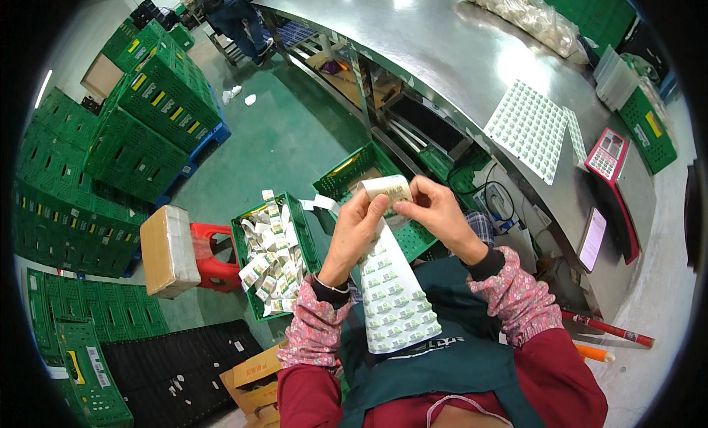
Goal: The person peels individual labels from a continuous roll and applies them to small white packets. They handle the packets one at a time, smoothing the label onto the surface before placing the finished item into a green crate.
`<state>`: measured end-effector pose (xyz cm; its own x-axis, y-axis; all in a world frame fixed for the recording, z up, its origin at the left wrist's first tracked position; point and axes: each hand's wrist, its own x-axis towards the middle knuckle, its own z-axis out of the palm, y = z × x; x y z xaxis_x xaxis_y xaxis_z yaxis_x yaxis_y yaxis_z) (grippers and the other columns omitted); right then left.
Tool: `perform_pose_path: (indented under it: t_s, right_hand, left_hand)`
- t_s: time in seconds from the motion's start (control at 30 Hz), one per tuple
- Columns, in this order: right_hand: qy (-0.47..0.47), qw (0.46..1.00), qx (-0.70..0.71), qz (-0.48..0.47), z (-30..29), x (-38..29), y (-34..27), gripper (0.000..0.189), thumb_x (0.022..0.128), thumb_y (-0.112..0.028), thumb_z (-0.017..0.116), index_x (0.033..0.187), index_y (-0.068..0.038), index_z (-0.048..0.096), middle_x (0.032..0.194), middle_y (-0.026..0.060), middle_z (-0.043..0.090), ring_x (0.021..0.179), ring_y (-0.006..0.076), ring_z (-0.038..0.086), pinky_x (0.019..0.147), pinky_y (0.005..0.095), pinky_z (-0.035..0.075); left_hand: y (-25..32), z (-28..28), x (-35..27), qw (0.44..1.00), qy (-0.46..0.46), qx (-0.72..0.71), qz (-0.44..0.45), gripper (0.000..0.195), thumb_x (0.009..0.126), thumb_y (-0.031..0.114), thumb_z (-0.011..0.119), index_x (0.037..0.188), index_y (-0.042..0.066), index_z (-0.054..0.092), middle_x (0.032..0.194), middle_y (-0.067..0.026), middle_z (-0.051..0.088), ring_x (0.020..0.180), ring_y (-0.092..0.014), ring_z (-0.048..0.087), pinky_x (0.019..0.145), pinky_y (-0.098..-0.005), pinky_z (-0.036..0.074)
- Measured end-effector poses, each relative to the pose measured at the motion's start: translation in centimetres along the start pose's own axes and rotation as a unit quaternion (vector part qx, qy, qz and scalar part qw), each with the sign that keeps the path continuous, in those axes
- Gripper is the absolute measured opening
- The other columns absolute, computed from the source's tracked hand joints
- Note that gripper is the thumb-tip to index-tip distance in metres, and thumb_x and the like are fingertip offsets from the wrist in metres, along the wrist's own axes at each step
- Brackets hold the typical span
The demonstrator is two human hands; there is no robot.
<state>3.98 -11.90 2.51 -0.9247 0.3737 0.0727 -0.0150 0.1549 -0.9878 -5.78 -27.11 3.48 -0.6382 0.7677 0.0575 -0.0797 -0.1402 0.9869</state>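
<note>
My left hand (354,229) grips the edge of a pale printed label strip (395,190), which curls over between both hands. On the strip's other side my right hand (434,209) pinches it between thumb and fingers. A long sheet of green-and-white stickers (395,301) lies over my apron, its upper end under the hands. Left of my hands, a green plastic crate (301,229) holds a heap of folded label strips (276,262). Another green crate (354,165) stands just beyond my hands, partly hidden by them.
A steel table (431,46) bears a sticker sheet (528,129), a red scale (608,162), a phone (592,240) and a bagged load (525,19). A red stool (213,256) and cardboard box (168,251) stand left, near stacked green crates (166,96). A person (235,19) stands far off.
</note>
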Motion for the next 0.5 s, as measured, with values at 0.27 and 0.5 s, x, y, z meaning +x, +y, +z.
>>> perform_pose_path:
  t_s: [0.27,0.5]
  right_hand:
    - [-0.006,0.995,-0.071,0.063,-1.3,-4.4,-3.4,0.017,0.086,-0.014,0.066,0.087,0.001,0.059,0.069,0.0054,0.058,0.062,0.0066,0.052,0.056,0.0239,0.043]
    - [-0.046,0.983,-0.17,-0.049,-1.1,-7.6,-3.6,0.015,0.083,-0.013,0.069,0.089,-0.002,0.061,0.078,0.0082,0.06,0.062,0.0182,0.06,0.056,0.0288,0.046]
  left_hand:
    - [-1.6,-2.1,0.7,0.987,0.145,0.057,0.043,0.024,0.097,0.021,0.055,0.097,-0.002,0.062,0.081,-0.0007,0.064,0.069,-0.006,0.052,0.06,-0.0234,0.044]
    - [-2.6,-3.6,1.1,0.965,0.173,0.192,0.039,0.027,0.098,0.021,0.054,0.106,-0.004,0.062,0.087,0.0024,0.062,0.074,-0.003,0.048,0.064,-0.0188,0.04]
